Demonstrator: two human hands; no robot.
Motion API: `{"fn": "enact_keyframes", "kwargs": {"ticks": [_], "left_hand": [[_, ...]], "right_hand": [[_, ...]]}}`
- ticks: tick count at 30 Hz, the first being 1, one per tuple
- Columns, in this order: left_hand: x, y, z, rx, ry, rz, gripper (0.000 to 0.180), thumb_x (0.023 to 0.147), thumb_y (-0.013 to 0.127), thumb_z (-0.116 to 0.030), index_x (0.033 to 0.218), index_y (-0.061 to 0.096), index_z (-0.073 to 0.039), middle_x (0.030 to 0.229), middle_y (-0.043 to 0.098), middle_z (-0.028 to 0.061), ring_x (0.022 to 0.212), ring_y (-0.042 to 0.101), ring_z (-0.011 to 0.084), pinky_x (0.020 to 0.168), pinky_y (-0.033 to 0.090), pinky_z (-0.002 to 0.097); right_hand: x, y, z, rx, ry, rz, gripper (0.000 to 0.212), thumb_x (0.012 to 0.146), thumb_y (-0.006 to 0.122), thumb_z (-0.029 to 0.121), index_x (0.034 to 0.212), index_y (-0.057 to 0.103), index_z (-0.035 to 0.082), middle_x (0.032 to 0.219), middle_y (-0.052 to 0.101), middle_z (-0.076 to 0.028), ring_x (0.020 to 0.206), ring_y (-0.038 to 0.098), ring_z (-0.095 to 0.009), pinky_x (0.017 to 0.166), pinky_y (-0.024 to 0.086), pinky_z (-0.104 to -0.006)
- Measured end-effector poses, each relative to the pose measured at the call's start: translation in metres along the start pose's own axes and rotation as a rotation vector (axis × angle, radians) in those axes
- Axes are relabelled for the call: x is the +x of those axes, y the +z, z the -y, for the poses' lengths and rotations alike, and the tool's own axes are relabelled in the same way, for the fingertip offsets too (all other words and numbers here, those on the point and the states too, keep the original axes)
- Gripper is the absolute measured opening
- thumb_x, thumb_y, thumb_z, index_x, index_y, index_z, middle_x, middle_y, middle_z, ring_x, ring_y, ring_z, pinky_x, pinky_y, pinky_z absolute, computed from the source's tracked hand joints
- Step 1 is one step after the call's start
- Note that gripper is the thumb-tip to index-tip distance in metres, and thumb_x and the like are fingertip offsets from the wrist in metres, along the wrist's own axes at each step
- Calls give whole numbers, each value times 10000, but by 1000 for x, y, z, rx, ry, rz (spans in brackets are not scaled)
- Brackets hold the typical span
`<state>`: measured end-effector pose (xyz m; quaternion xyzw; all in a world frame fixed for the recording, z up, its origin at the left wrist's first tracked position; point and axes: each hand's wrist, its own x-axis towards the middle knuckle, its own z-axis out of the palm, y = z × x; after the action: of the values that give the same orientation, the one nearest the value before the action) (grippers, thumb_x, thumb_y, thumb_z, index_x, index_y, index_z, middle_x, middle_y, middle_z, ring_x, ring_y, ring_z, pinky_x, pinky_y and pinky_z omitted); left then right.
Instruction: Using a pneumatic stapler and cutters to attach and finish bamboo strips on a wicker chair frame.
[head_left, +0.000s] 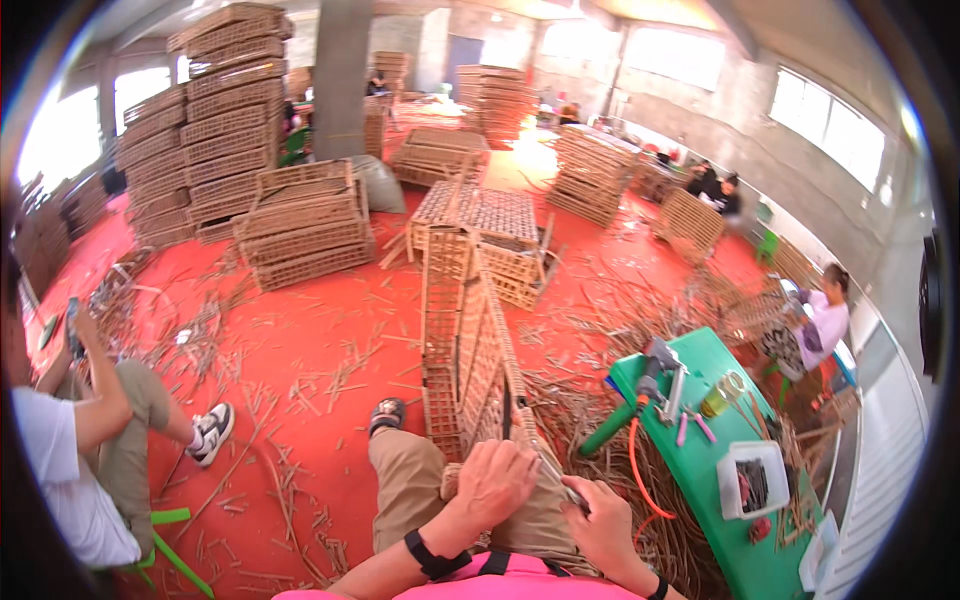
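Observation:
A brown woven wicker panel or basket (440, 340) stands on edge before me, its near end between my knees. My left hand (494, 482) is closed over its near end, fingers curled on the edge. Close by on the right, my right hand (600, 522) is wrapped round the handle of a slim tool with a thin metal shaft (551, 467), which points up toward the panel's edge. Its exact kind is hidden by the fingers. A black band circles each wrist.
At right, a green table (690, 480) carries an air-hosed power tool (656, 374), pink-handled pliers (696, 427) and a white tub (724, 482). Wicker strips (640, 490) litter the red floor. A seated person (75, 450) is close on the left. Stacked wicker frames (305, 225) stand beyond.

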<state>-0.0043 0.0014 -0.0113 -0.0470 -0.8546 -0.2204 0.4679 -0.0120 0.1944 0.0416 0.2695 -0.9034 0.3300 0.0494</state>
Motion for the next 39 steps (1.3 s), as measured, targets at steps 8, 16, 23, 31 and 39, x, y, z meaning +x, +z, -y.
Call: {"fn": "enact_keyframes", "kwargs": {"ticks": [8, 16, 23, 31, 39], "left_hand": [[16, -5, -4, -55, -263, 178, 170, 816, 737, -197, 928, 671, -88, 885, 609, 98, 893, 611, 304, 788, 480, 428], [16, -4, -6, -21, -194, 217, 127, 888, 703, -186, 970, 719, -92, 886, 702, 72, 824, 656, 265, 763, 465, 395], [15, -6, -11, -9, -245, 212, 85, 900, 693, -174, 887, 680, -91, 832, 662, 72, 786, 629, 294, 755, 455, 423], [25, -11, -7, 50, -129, 292, 86, 881, 694, -126, 862, 642, -60, 799, 603, 80, 782, 606, 275, 736, 438, 405], [17, -12, 1, 4, -191, 211, 113, 869, 708, -113, 830, 613, -65, 772, 572, 104, 761, 575, 321, 727, 417, 427]], "right_hand": [[1, 2, -2, -36, -20, -58, 326, 839, 693, 124, 1165, 693, 129, 881, 653, -130, 741, 664, -334, 649, 522, -433], [2, -2, 2, 61, -21, 0, 379, 857, 698, 143, 1233, 664, 121, 909, 637, -125, 744, 648, -313, 668, 512, -408], [-2, 1, -4, 93, -59, 45, 470, 878, 675, 194, 1317, 559, 71, 1111, 669, -167, 961, 669, -358, 790, 540, -437], [-2, -19, 2, 200, -50, 172, 518, 883, 679, 208, 1352, 521, 57, 1227, 626, -194, 1068, 643, -360, 833, 541, -457], [-10, -20, 7, 99, -99, 211, 448, 894, 649, 142, 1313, 536, 33, 1046, 603, -172, 900, 656, -371, 740, 557, -458]]}}
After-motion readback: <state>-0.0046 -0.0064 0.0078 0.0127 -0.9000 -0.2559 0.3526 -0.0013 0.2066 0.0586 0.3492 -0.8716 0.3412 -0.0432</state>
